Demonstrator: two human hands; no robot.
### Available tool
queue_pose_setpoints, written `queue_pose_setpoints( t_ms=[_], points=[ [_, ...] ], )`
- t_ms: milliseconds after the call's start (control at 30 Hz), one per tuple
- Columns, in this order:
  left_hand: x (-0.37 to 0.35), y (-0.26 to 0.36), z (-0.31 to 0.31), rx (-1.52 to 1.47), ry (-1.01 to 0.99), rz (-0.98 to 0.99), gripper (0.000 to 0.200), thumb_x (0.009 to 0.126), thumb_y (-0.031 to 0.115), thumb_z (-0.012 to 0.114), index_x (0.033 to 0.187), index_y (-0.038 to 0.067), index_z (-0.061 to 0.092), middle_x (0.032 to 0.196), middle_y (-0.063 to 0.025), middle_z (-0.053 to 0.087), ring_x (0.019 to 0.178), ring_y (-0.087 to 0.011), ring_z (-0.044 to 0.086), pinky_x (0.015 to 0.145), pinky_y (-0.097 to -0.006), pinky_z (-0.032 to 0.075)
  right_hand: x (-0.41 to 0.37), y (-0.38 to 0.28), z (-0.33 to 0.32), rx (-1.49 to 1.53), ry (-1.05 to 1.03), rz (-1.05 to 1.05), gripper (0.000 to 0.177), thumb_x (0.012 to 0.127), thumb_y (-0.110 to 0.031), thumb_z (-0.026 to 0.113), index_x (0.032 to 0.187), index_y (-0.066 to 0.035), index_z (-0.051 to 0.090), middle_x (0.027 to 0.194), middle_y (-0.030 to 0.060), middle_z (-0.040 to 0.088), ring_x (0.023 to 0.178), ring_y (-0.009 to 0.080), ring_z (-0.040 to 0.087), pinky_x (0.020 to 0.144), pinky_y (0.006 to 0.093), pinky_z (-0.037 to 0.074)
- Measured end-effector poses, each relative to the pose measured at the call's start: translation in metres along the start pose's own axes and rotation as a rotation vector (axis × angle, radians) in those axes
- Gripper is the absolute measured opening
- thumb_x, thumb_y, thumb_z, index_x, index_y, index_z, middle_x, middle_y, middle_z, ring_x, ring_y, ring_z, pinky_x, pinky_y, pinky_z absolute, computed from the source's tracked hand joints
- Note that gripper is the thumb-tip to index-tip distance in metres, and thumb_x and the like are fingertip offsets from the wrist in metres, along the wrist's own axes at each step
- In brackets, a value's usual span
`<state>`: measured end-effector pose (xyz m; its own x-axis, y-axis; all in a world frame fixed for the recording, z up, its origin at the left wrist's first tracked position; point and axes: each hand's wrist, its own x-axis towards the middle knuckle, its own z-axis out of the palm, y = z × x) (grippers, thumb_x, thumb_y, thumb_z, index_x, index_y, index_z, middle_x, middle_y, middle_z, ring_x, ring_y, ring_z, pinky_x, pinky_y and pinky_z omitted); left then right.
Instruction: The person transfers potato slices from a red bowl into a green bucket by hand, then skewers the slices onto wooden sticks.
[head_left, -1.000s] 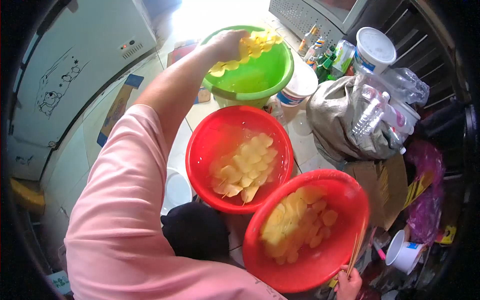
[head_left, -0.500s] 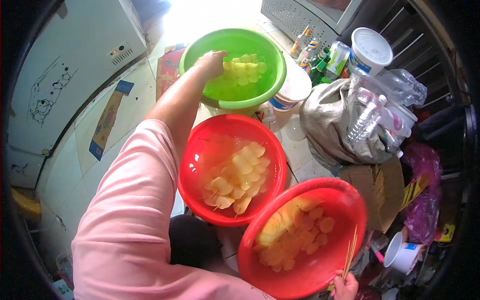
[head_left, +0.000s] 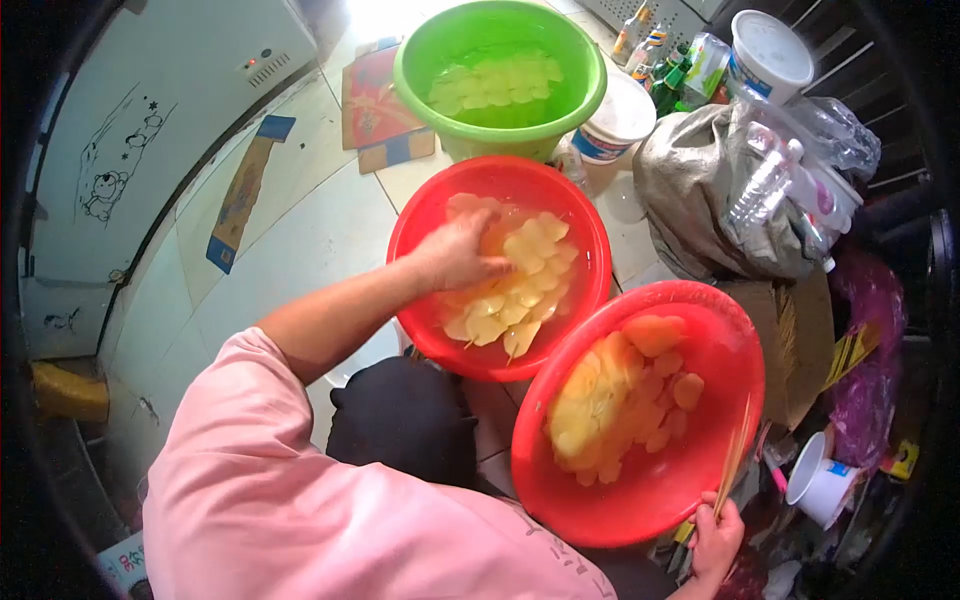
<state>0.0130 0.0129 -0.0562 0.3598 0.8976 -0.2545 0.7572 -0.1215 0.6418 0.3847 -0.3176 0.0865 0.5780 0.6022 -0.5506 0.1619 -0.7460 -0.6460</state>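
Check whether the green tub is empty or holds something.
Not empty. The green tub holds pale slices lying in what looks like water, with the level well below its rim.

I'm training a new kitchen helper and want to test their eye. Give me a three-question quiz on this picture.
1. True or false: the left hand rests on potato slices in a red basin.
2. What does the right hand hold? A) a knife B) thin wooden skewers C) a bottle
3. Fill in: the farthest basin is coloured ___.
Key: 1 true; 2 B; 3 green.
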Motion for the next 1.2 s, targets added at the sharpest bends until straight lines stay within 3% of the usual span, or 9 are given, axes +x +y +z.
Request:
queue_pose_setpoints(
  t_ms=[133,200,333,533,600,733,833,1000,1200],
  points=[
    [-0.015,0.001,0.019,0.053,-0.07,-0.128,0.08,0.067,0.034,0.078,0.128,-0.003,0.042,0.12,-0.0234,0.054,0.113,-0.033,0.053,0.094,-0.038,0.043,-0.002,0.001,0.001,0.016,-0.02,-0.069,0.023,0.084,-0.009,0.056,0.105,0.001,0.056,0.071,0.0038,0.057,0.046,0.0043,0.045,0.039,0.016,0.034],
    [-0.013,0.01,0.018,-0.058,-0.141,-0.258,0.078,0.064,0.035,0.081,0.124,-0.002,0.047,0.114,-0.0217,0.059,0.107,-0.0323,0.057,0.092,-0.0373,0.045,-0.006,-0.004,0.003,0.015,-0.013,-0.056,0.022,0.084,-0.009,0.056,0.104,0.001,0.057,0.071,0.0033,0.057,0.046,0.0041,0.044,0.039,0.016,0.033],
    [0.009,-0.018,0.034,-0.084,-0.259,-0.283,0.069,0.063,0.034,0.081,0.117,-0.001,0.055,0.107,-0.0197,0.063,0.102,-0.0305,0.06,0.09,-0.0363,0.046,-0.01,-0.001,0.002,0.021,-0.011,-0.048,0.02,0.084,-0.009,0.057,0.102,0.0,0.058,0.07,0.0023,0.057,0.044,0.0034,0.042,0.038,0.0163,0.032],
    [0.012,0.017,0.003,-0.279,-0.577,-0.334,0.059,0.063,0.035,0.08,0.107,0.001,0.063,0.102,-0.015,0.066,0.095,-0.0263,0.063,0.085,-0.0348,0.048,-0.012,0.002,0.0,0.019,-0.008,-0.029,0.02,0.083,-0.009,0.058,0.102,-0.001,0.058,0.069,0.0018,0.056,0.044,0.0034,0.042,0.039,0.0162,0.032],
    [0.021,0.016,0.011,0.136,-0.607,-0.135,0.056,0.064,0.036,0.078,0.106,0.002,0.064,0.1,-0.0128,0.067,0.092,-0.0238,0.064,0.082,-0.0346,0.049,-0.013,0.001,0.0,0.019,-0.013,-0.027,0.02,0.083,-0.009,0.058,0.102,-0.001,0.058,0.069,0.0016,0.056,0.044,0.0035,0.043,0.039,0.0163,0.032],
    [0.022,0.019,0.02,0.207,-0.592,-0.108,0.055,0.063,0.035,0.077,0.104,0.001,0.065,0.098,-0.0117,0.068,0.091,-0.0212,0.064,0.079,-0.034,0.05,-0.012,0.001,0.0,0.027,-0.023,-0.039,0.021,0.083,-0.009,0.058,0.102,-0.001,0.058,0.069,0.0013,0.056,0.045,0.0036,0.043,0.039,0.0164,0.033],
    [0.015,0.019,0.025,-0.092,-0.566,-0.281,0.052,0.066,0.031,0.076,0.106,0.0,0.063,0.1,-0.0116,0.067,0.089,-0.0213,0.064,0.08,-0.0341,0.05,-0.014,0.0,0.001,0.006,-0.017,-0.027,0.022,0.083,-0.009,0.058,0.103,-0.001,0.058,0.069,0.0014,0.056,0.045,0.0037,0.043,0.039,0.0165,0.033],
    [0.005,0.021,0.04,-1.079,-0.655,-0.609,0.044,0.076,0.016,0.066,0.116,0.001,0.055,0.105,-0.0137,0.064,0.088,-0.0238,0.065,0.082,-0.0374,0.051,-0.014,0.0,0.001,0.002,-0.018,-0.011,0.023,0.083,-0.009,0.058,0.104,-0.001,0.058,0.069,0.0018,0.056,0.045,0.0036,0.043,0.039,0.0164,0.033],
    [-0.004,0.031,0.056,-1.537,-0.73,-0.653,0.043,0.081,0.022,0.055,0.118,0.002,0.051,0.112,-0.0172,0.061,0.098,-0.0283,0.061,0.09,-0.0411,0.046,-0.013,0.001,0.0,-0.014,-0.036,-0.024,0.023,0.083,-0.01,0.059,0.104,0.0,0.058,0.069,0.0019,0.056,0.046,0.0034,0.043,0.039,0.0164,0.033]
  ],
)
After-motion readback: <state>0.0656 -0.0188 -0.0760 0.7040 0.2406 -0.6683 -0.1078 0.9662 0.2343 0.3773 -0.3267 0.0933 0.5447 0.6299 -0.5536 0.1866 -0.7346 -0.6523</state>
